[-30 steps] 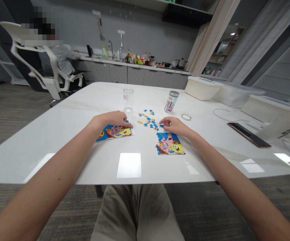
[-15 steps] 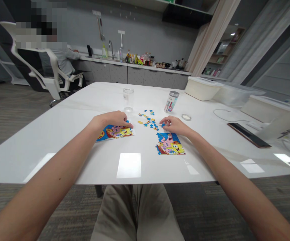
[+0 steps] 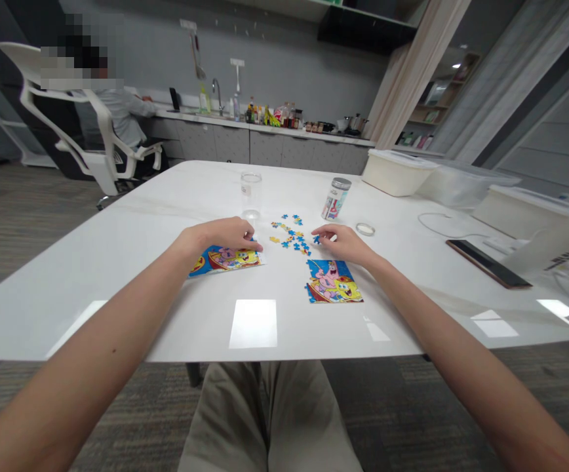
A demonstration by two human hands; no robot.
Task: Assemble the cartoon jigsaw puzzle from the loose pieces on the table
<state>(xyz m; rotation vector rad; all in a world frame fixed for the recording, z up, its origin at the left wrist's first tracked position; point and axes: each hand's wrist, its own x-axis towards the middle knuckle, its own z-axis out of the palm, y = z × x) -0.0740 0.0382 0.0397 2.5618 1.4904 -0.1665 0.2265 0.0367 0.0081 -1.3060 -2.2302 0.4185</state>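
My right hand (image 3: 342, 244) pinches a blue piece (image 3: 316, 240), not yet in the joined section (image 3: 334, 282); whether my left hand (image 3: 225, 232) grips the printed sheet (image 3: 233, 259), I can't tell.

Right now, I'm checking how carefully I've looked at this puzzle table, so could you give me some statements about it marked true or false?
1. The left hand touches the printed picture card. True.
2. The partly joined puzzle lies under the left hand. False: it lies below the right hand in the view, nearer the person.
3. The printed canister stands to the right of the clear jar. True.
4. The clear jar lies on its side. False: it stands upright.
5. A blue puzzle piece is at the fingertips of the right hand. True.
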